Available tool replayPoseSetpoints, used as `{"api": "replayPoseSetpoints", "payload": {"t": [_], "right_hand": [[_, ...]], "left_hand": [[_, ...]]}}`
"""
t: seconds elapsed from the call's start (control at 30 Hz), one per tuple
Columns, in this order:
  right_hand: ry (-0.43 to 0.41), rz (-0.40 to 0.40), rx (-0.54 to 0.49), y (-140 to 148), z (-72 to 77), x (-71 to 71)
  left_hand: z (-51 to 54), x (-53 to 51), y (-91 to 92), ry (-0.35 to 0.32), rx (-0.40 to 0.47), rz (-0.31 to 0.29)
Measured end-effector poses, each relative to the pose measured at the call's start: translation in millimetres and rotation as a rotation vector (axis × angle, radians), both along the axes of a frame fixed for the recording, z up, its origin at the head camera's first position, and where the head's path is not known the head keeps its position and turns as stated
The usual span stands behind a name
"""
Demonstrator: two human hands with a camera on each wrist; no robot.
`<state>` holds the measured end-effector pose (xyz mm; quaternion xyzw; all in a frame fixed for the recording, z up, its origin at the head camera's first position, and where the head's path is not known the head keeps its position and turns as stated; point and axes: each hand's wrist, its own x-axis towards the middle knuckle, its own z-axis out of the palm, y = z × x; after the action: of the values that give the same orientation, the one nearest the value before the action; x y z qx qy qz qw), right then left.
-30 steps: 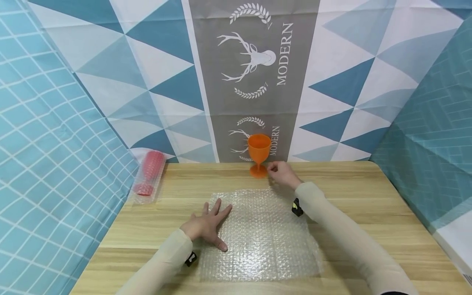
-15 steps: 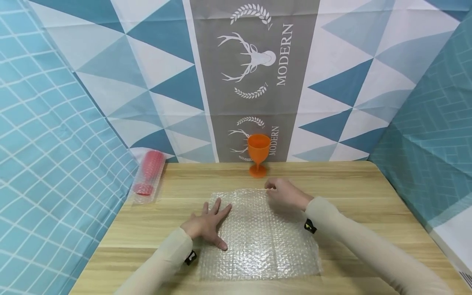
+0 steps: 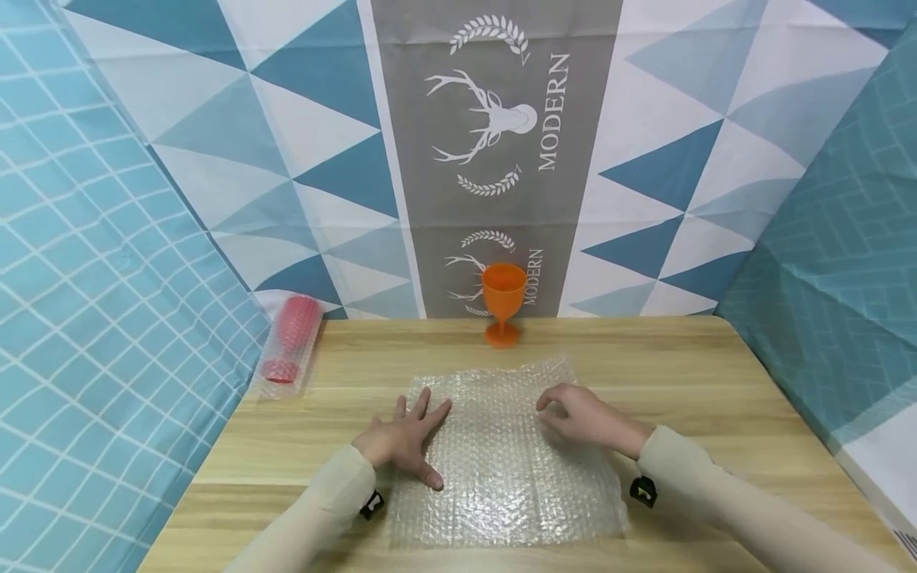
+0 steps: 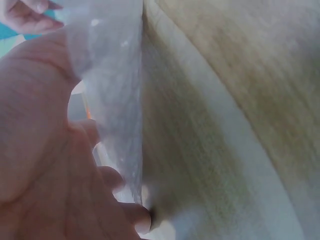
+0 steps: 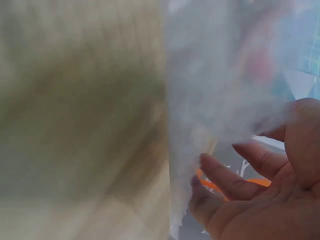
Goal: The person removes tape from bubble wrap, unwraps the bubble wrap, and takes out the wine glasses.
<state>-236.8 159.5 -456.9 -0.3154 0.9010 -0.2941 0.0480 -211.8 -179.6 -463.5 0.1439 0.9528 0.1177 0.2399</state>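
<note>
A clear bubble wrap sheet (image 3: 494, 493) lies spread on the table. My left hand (image 3: 403, 439) rests on its left part with the fingers splayed; in the left wrist view the palm (image 4: 40, 150) is beside the sheet's edge (image 4: 117, 85). Over the sheet's right part is my right hand (image 3: 587, 415), fingers loosely bent. The right wrist view shows those fingers (image 5: 225, 177) apart, by the wrap (image 5: 210, 65), with no clear grip. Behind the sheet an orange goblet (image 3: 504, 293) stands upright.
At the table's back left lies a red object (image 3: 297, 326) in bubble wrap. Patterned cloths (image 3: 494, 191) hang behind the wooden table (image 3: 666, 366) and at both sides.
My right hand has moved from beside the goblet's base toward me and to the right, over the sheet. The sheet's back right corner now lies spread out. My left hand has stayed in place.
</note>
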Motion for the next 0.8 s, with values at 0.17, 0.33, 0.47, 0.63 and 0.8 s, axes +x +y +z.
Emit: {"api": "replayPoseSetpoints", "payload": {"t": [0.17,0.33,0.47,0.63,0.8], "right_hand": [[-0.085,-0.031,-0.052,15,-6.6,11.3],[-0.125,-0.087,-0.088,25,-4.8,19.0],[-0.159,-0.208,-0.098,33,-3.5,26.8],[-0.256,-0.308,-0.139,41,-5.9,32.6],[-0.381,-0.345,-0.201,47,-7.4,34.8]], "left_hand": [[-1.6,0.9,0.4,-0.001,0.005,-0.009],[-0.5,0.8,-0.8,0.005,0.015,-0.004],[-0.8,1.2,-0.5,0.008,0.026,-0.006],[-2.0,2.0,-0.8,0.005,0.054,0.003],[-2.9,2.5,-0.7,0.008,0.062,0.011]]}}
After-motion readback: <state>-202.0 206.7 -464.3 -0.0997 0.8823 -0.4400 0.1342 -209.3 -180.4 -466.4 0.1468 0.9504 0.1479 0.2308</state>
